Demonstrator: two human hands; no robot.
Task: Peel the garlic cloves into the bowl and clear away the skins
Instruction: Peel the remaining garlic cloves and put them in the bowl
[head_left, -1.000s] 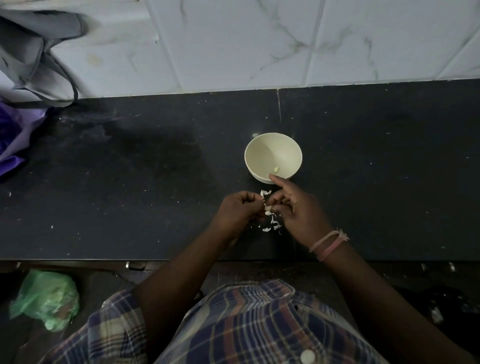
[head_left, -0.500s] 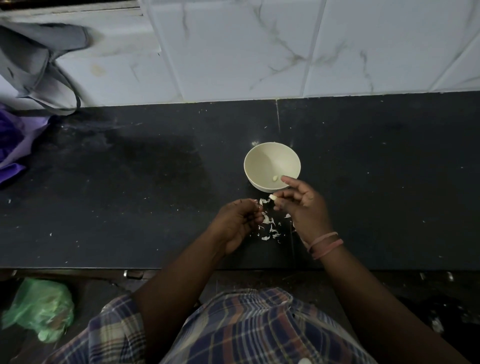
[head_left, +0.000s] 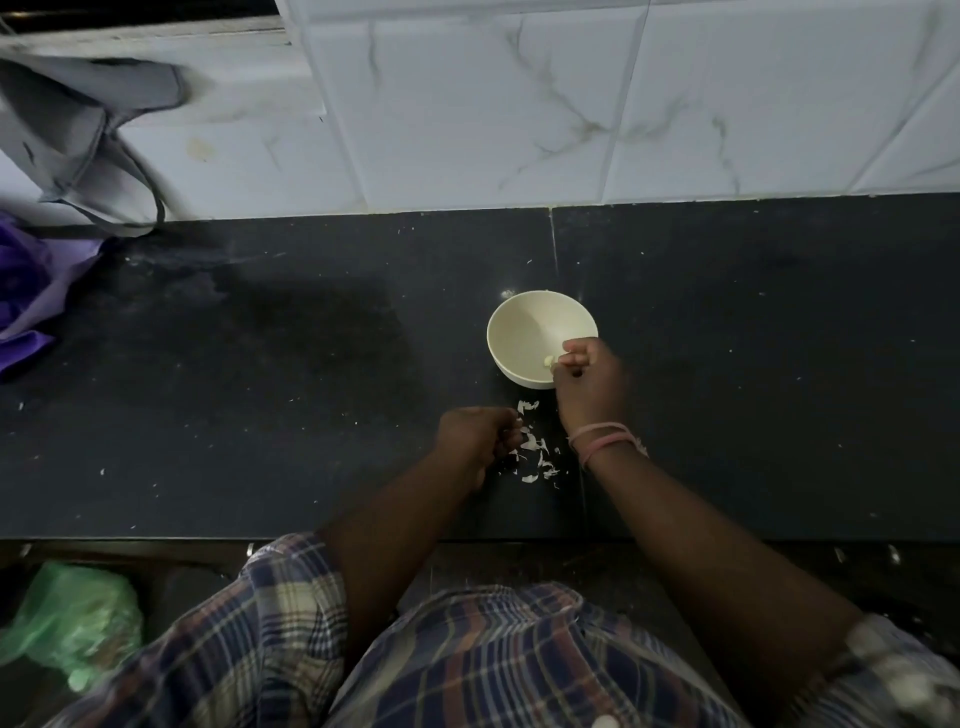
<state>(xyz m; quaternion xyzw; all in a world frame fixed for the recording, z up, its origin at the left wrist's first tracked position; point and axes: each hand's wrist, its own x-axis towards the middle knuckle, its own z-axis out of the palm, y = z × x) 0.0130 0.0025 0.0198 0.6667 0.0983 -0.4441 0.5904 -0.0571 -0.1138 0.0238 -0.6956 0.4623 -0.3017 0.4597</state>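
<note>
The right hand (head_left: 589, 379) has moved over the bowl (head_left: 519, 327), maybe pinching a peeled garlic clove (head_left: 548, 360) to drop in, while the curled left hand (head_left: 475, 434) must next gather skins (head_left: 535, 452)

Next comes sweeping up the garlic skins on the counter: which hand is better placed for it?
Left. The left hand rests curled right beside the skins, while the right hand is up over the bowl rim.
</note>
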